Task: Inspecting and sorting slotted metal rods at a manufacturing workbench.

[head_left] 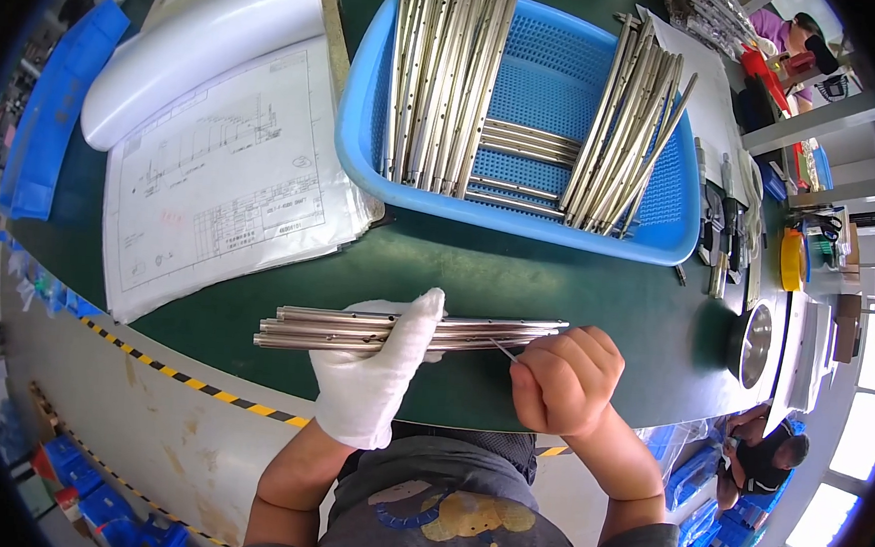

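My left hand [369, 375], in a white glove, is closed around a bundle of thin silvery metal tubes [484, 330] with small holes along them. The bundle lies level, crosswise in front of me at the table's near edge. At its right end is my bare right hand [573, 377], fingers curled in a pinch on a thin metal pin [502, 349]. The pin's tip meets the tubes; whether it sits in a hole is too small to tell. Beyond my hands, a blue plastic basket [684, 203] holds a left stack of tubes [444, 83] and a right stack [627, 125], with several lying crosswise between.
An open binder of technical drawings [227, 185] lies left on the green table [438, 264]. Calipers [729, 219] and a metal bowl [754, 343] are at the right. A blue bin [61, 115] stands far left. One person [767, 459] sits low at right; another [795, 37] is beyond.
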`<move>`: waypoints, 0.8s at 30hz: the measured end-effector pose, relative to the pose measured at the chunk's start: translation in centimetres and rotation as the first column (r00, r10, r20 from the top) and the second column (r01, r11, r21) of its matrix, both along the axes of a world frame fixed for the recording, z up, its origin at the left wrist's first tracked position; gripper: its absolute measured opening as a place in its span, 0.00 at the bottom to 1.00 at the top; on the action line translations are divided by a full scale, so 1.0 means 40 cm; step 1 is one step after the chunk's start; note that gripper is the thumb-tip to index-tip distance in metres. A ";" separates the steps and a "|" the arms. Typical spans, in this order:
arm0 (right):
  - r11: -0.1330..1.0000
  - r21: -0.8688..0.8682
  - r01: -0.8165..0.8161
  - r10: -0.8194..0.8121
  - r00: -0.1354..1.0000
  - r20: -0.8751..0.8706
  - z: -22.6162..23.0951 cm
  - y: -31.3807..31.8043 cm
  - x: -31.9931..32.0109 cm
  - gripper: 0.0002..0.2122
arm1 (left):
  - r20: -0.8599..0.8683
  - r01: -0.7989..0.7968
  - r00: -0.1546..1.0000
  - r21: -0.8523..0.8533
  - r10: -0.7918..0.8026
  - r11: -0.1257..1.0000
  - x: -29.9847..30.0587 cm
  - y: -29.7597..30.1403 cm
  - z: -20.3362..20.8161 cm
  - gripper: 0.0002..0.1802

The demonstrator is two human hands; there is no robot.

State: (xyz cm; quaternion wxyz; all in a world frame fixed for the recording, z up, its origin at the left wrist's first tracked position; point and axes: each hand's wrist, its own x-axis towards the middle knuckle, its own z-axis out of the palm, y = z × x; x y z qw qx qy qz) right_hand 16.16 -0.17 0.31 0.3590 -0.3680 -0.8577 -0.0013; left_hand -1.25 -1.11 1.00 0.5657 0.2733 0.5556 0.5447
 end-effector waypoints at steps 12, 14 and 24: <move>0.983 -0.183 0.009 -0.052 0.971 -0.234 0.000 0.021 0.009 0.05 | -0.057 -0.017 0.998 0.120 0.025 0.993 0.002 -0.004 -0.017 0.03; 0.968 -0.250 -0.028 -0.045 0.959 -0.281 -0.004 0.021 0.013 0.04 | -0.083 -0.023 0.996 0.127 0.033 0.992 -0.001 -0.004 -0.017 0.04; 0.976 -0.205 -0.070 0.049 0.993 -0.103 0.030 0.053 -0.006 0.08 | -0.056 -0.027 0.998 0.108 0.033 0.994 -0.005 0.000 -0.006 0.05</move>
